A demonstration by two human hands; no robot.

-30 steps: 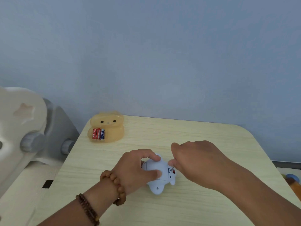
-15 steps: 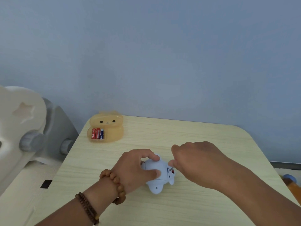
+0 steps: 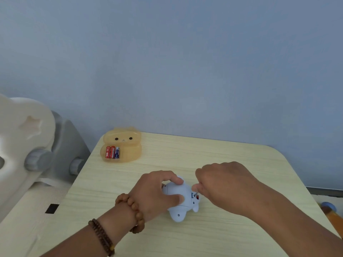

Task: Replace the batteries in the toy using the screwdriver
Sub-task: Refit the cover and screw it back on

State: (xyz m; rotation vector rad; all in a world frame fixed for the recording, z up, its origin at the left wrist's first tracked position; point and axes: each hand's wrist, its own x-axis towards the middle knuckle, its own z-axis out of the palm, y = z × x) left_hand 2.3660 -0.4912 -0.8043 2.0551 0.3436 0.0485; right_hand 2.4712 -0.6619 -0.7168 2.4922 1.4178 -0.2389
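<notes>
Battery labels (image 3: 112, 152) too small to read

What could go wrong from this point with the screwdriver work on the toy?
1. The left hand only pins the rounded blue toy against the table; a push from the screwdriver might roll or slide it.
2. The screwdriver tip is nearly hidden under the right hand, so it could slip off the screw unnoticed.
3. A loosened screw might roll off the bare tabletop; the orange tray with the batteries sits far from the toy.
</notes>
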